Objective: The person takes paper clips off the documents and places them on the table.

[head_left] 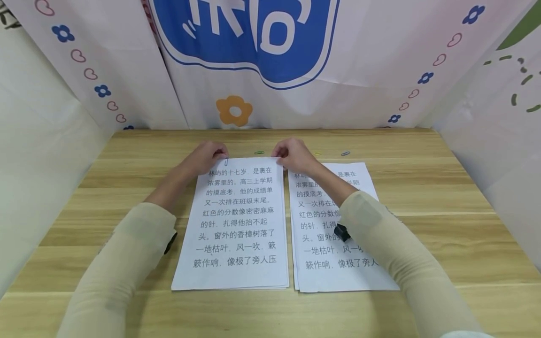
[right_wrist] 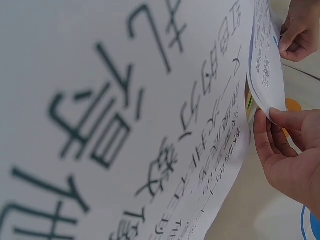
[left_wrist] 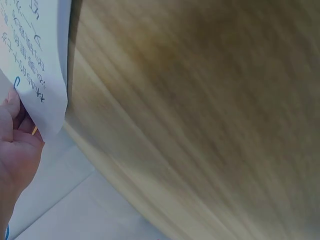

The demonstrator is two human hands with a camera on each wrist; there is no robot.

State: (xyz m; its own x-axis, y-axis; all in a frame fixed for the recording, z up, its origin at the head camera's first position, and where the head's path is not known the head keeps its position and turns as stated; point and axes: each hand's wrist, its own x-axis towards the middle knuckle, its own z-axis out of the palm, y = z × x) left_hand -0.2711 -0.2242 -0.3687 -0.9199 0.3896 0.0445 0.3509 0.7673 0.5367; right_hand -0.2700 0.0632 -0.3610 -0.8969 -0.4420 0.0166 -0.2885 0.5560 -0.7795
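Two stacks of printed paper lie side by side. At the left stack's (head_left: 234, 274) upper left corner, the left hand (head_left: 207, 157) grips the top edge right beside a blue paper clip (head_left: 226, 162) that sits on that edge. Thumb and fingers of the right hand (head_left: 296, 156) pinch the same stack's upper right corner, which the right wrist view shows lifted and slightly curved. Under the right forearm lies the right stack (head_left: 346, 281), partly covered by the arm and sleeve. The left wrist view shows the left hand (left_wrist: 20, 155) with fingers curled at the paper's corner.
Behind the stacks, a green paper clip (head_left: 259, 152), a yellow paper clip (head_left: 318, 153) and a bluish paper clip (head_left: 345, 153) lie on the wooden table (head_left: 444, 188). A printed cloth (head_left: 359, 103) hangs along the table's back edge, with white sheeting at both sides.
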